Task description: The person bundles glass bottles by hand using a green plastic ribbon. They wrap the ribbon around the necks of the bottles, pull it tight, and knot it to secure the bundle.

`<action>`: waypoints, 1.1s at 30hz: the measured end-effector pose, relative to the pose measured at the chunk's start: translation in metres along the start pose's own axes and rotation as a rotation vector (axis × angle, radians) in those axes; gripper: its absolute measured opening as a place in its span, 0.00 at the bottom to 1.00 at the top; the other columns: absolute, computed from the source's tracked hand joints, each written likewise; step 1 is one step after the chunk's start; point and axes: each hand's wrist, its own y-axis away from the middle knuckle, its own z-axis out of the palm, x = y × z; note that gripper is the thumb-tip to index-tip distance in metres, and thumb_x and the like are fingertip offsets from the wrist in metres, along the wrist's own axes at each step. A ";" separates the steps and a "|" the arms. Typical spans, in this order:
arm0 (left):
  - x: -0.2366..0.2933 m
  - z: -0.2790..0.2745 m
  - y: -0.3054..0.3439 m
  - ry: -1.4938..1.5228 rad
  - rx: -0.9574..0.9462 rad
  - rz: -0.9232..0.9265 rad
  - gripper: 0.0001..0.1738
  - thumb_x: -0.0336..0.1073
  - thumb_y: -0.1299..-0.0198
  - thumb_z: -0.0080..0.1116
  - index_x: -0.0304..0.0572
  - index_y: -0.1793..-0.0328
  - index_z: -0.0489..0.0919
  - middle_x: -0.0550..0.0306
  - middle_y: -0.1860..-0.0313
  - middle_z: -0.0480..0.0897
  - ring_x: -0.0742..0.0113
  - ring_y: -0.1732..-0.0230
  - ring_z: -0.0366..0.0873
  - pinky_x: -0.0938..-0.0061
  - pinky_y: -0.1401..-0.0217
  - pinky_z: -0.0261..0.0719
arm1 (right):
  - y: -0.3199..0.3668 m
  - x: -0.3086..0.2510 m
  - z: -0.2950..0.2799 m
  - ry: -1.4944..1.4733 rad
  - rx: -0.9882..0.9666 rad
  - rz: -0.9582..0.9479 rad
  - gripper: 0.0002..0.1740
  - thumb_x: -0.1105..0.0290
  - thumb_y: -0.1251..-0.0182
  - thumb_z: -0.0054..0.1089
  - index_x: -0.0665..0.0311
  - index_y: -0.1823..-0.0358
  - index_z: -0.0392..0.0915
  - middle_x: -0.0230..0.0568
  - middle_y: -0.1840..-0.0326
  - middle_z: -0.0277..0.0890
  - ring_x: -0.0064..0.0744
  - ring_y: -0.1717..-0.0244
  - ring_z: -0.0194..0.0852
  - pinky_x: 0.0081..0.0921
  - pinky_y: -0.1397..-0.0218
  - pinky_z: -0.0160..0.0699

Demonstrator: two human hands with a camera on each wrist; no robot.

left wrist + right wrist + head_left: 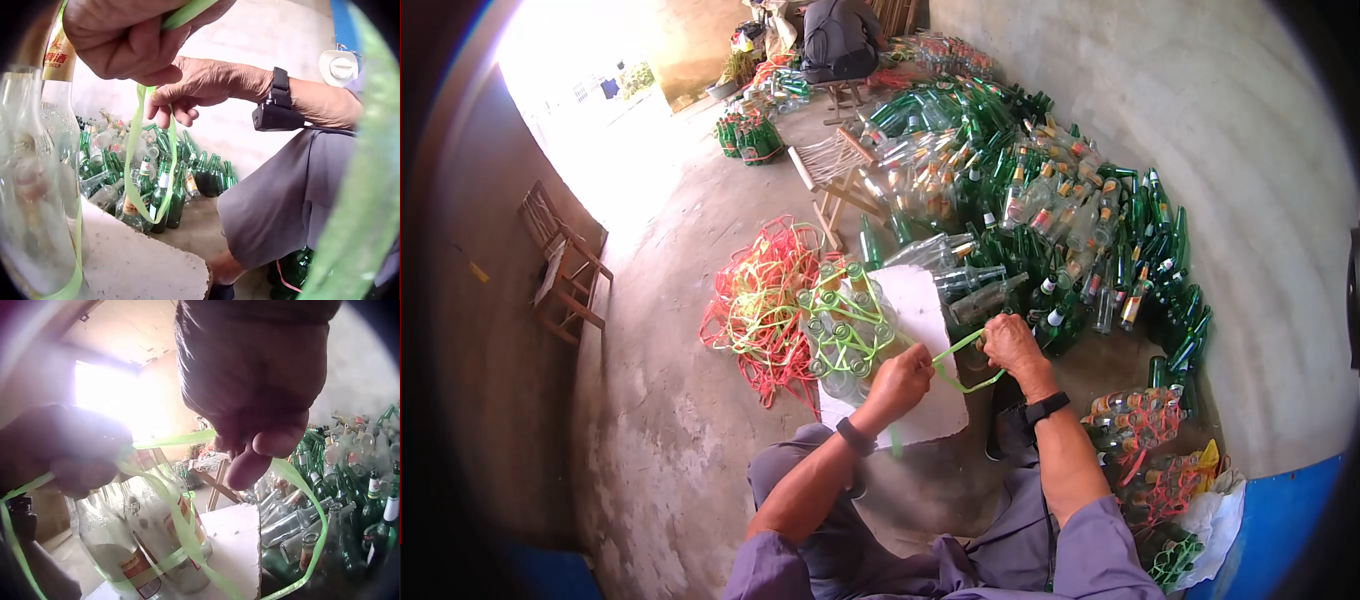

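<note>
A cluster of clear bottles [840, 330], laced round with green plastic strap [847, 345], stands upright on a white board [920, 300]. Just right of the bottles, the left hand [900, 382] grips the strap with curled fingers. The right hand [1012, 345] pinches the same strap a little farther right, and a loop hangs between the two hands. In the left wrist view that loop [131, 169] dangles below the right hand [194, 87]. Strap runs from the left hand [62, 450] to the right hand [256, 394] in the right wrist view.
Tangled red and green strap [765, 310] lies left of the bottles. A large heap of green and clear bottles [1040, 200] fills the right side. Behind stand a wooden stool [832, 185] and a seated person [840, 40]; a wooden chair [565, 265] is at the left.
</note>
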 end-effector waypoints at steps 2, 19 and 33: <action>0.000 0.000 0.000 0.011 -0.006 -0.007 0.03 0.31 0.35 0.57 0.41 0.61 0.76 0.61 0.76 0.81 0.73 0.73 0.78 0.73 0.68 0.74 | 0.000 0.019 0.004 -0.047 0.014 0.067 0.10 0.74 0.43 0.57 0.68 0.78 0.85 0.46 0.82 0.81 0.43 0.75 0.86 0.36 0.63 0.87; 0.001 0.001 0.000 0.013 -0.015 0.006 0.03 0.30 0.36 0.57 0.40 0.62 0.76 0.60 0.77 0.80 0.73 0.74 0.78 0.73 0.69 0.73 | 0.014 -0.007 0.000 -0.005 0.086 0.158 0.24 0.66 0.43 0.71 0.66 0.46 0.77 0.54 0.53 0.84 0.59 0.54 0.84 0.49 0.51 0.83; -0.007 0.004 -0.003 -0.045 0.014 0.080 0.03 0.30 0.35 0.56 0.40 0.62 0.75 0.60 0.77 0.81 0.73 0.73 0.79 0.73 0.69 0.74 | 0.012 -0.063 0.011 -0.123 -0.045 -0.271 0.08 0.68 0.39 0.63 0.63 0.61 0.82 0.53 0.61 0.84 0.56 0.58 0.85 0.47 0.52 0.84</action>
